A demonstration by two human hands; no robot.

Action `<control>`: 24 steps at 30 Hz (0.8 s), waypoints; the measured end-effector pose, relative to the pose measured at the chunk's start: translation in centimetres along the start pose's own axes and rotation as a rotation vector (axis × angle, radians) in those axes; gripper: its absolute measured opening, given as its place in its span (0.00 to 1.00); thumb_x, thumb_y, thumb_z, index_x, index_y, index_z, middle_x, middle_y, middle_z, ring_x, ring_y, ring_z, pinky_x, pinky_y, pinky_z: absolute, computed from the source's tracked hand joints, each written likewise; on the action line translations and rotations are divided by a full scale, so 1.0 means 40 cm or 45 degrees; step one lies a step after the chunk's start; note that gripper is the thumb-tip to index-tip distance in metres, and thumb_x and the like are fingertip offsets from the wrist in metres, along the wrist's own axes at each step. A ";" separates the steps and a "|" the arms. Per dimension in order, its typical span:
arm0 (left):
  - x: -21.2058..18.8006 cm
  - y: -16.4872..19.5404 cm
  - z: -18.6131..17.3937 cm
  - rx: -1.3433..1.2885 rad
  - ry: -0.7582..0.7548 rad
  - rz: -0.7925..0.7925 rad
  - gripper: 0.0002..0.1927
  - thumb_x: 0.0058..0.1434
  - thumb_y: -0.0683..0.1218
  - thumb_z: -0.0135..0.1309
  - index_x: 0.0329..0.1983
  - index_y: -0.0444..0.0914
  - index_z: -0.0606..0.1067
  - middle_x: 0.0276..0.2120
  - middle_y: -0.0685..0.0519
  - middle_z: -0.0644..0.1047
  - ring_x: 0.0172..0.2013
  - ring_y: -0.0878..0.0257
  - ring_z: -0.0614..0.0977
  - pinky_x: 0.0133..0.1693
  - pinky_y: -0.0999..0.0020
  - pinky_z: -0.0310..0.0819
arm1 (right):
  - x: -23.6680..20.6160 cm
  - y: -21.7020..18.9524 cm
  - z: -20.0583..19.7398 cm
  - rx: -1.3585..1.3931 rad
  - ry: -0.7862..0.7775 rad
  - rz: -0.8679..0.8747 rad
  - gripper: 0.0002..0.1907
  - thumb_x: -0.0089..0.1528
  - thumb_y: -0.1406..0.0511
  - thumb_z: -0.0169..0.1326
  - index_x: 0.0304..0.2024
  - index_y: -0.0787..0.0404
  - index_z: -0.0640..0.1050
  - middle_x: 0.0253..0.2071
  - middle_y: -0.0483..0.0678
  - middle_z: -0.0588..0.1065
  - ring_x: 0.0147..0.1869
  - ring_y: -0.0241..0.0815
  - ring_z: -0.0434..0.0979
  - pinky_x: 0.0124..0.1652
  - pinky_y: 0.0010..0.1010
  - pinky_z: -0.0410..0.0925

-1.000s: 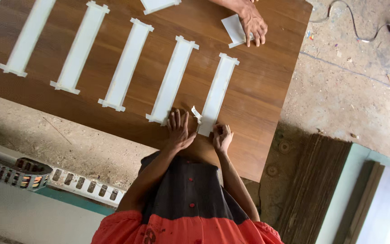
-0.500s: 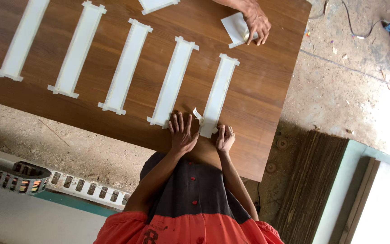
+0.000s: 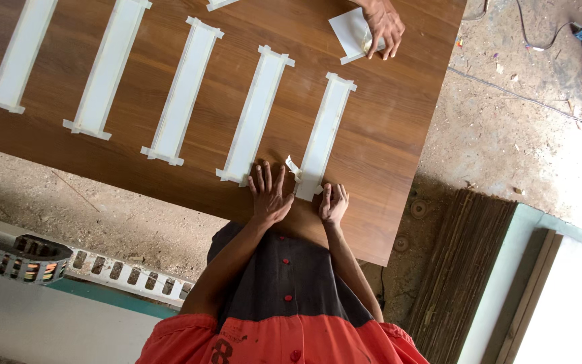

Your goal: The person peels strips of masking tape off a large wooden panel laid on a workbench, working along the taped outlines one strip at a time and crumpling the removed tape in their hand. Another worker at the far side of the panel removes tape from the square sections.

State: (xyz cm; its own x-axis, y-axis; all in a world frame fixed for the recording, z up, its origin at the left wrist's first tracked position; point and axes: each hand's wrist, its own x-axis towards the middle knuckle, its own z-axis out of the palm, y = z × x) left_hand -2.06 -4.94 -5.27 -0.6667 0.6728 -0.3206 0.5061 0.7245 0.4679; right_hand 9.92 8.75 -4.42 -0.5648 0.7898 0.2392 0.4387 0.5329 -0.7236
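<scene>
We press our left hand (image 3: 269,195) flat, fingers spread wide, on the brown wooden panel (image 3: 399,135) between two white tape strips. Our right hand (image 3: 333,203) rests with fingers together at the near end of the rightmost white strip (image 3: 322,135), holding nothing. Across the panel, another person's hand (image 3: 382,27) presses on a white sheet (image 3: 348,30).

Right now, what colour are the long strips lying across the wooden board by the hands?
White, or off-white: the strips lie on the brown wood-grain board. The head view shows it best.
</scene>
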 end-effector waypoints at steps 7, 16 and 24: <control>-0.006 0.004 0.006 -0.022 0.060 -0.006 0.48 0.62 0.66 0.48 0.80 0.48 0.44 0.77 0.37 0.31 0.75 0.40 0.28 0.68 0.33 0.14 | 0.002 0.001 0.002 -0.092 -0.029 0.016 0.20 0.71 0.58 0.47 0.27 0.63 0.72 0.29 0.53 0.69 0.36 0.56 0.68 0.41 0.42 0.60; -0.018 0.008 0.010 -0.099 0.208 0.004 0.48 0.63 0.67 0.48 0.80 0.46 0.46 0.77 0.37 0.33 0.76 0.39 0.33 0.69 0.31 0.18 | -0.017 -0.006 -0.009 -0.071 -0.042 -0.099 0.11 0.70 0.62 0.48 0.36 0.61 0.76 0.33 0.52 0.71 0.40 0.55 0.71 0.43 0.44 0.61; -0.010 0.001 0.002 -0.087 0.098 -0.030 0.50 0.61 0.66 0.49 0.81 0.48 0.44 0.78 0.37 0.32 0.76 0.38 0.31 0.68 0.29 0.18 | -0.050 -0.013 -0.024 -0.072 0.007 -0.133 0.07 0.68 0.64 0.50 0.39 0.61 0.76 0.39 0.53 0.73 0.45 0.55 0.71 0.48 0.45 0.62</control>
State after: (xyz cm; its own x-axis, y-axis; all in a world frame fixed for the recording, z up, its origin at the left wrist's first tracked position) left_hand -1.73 -5.15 -5.20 -0.7193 0.6404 -0.2690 0.4530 0.7261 0.5173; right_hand 11.49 7.18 -3.89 -0.6055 0.7307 0.3152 0.4167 0.6286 -0.6567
